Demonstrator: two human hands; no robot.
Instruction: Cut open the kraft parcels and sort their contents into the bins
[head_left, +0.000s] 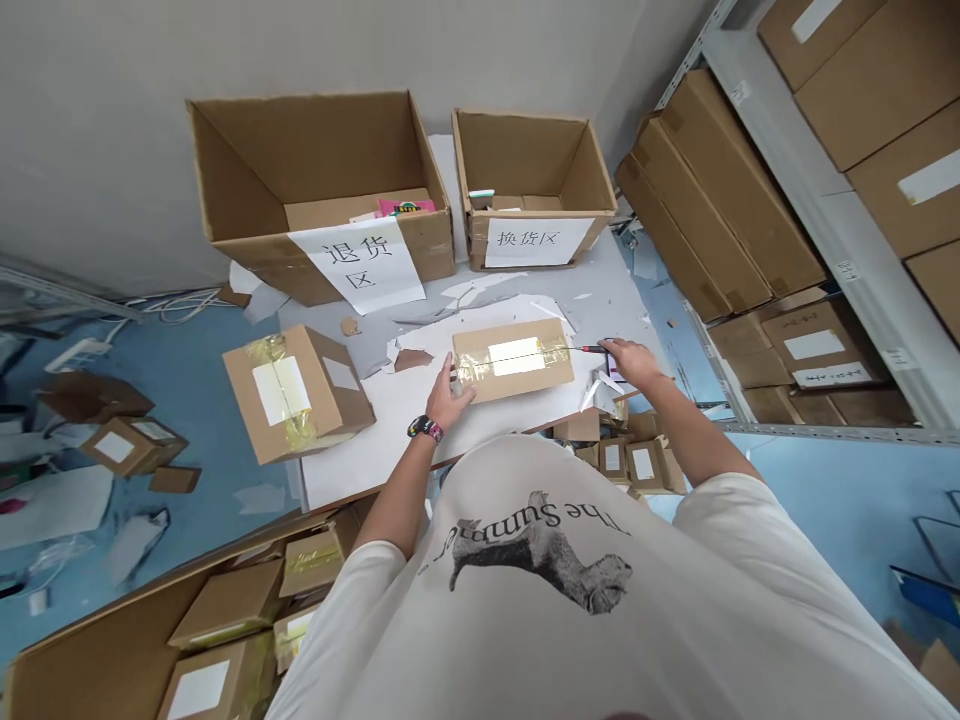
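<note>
Currently, the left hand [450, 395] presses open-fingered against a taped cardboard parcel [514, 360] on the white tabletop [360, 450], while the right hand [634, 362] grips a slim red-and-black tool [592, 349] just beside the parcel's taped end.

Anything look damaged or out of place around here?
Yes: the white sheet has ragged, ripped edges near the taped carton, and torn scraps litter the blue floor, so it looks torn up and messy.
</note>
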